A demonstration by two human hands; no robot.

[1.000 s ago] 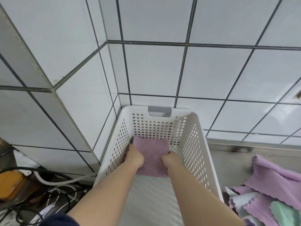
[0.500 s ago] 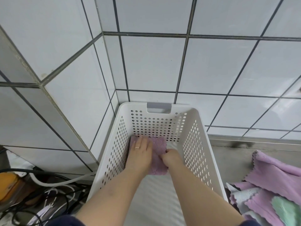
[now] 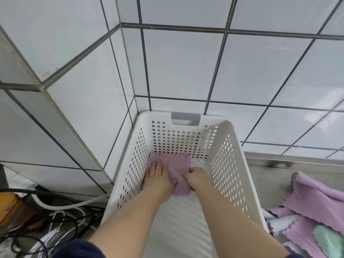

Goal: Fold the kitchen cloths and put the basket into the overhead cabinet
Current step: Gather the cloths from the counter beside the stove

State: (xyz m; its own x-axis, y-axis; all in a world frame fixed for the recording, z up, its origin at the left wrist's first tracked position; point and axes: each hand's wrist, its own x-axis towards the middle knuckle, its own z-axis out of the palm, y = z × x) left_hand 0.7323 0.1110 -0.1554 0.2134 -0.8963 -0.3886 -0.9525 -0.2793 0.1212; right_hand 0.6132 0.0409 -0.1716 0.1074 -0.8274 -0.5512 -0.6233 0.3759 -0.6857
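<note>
While both arms reach down into it, the scene reads so:

Basket (image 3: 229, 146): white, perforated walls, grey handle at its far rim; it sits in the corner of the tiled wall (image 3: 176, 67), its far end close to the tiles.

Folded cloth (image 3: 176, 164): a purple square lying flat on the basket floor, at the far-left corner, close against the left and far walls.

Left hand (image 3: 158, 177): palm down on the near-left part of the cloth, fingers straight and together, pressing it flat; a ring shows on one finger.

Right hand (image 3: 197, 178): at the cloth's right edge, fingers curled, pinching that edge between thumb and fingertips.

Loose cloths (image 3: 312, 216): a rumpled heap right of the basket, on a steel counter (image 3: 266, 181); mostly purple, with one pale blue and one green among them, scalloped edges showing.

Cables (image 3: 55, 218): a black and white tangle left of the basket, lower than its rim, with a white hose (image 3: 61, 206) curving toward the basket's left wall.

Orange object (image 3: 9, 207): far left of the basket, partly cut off; I cannot tell what it is.
</note>
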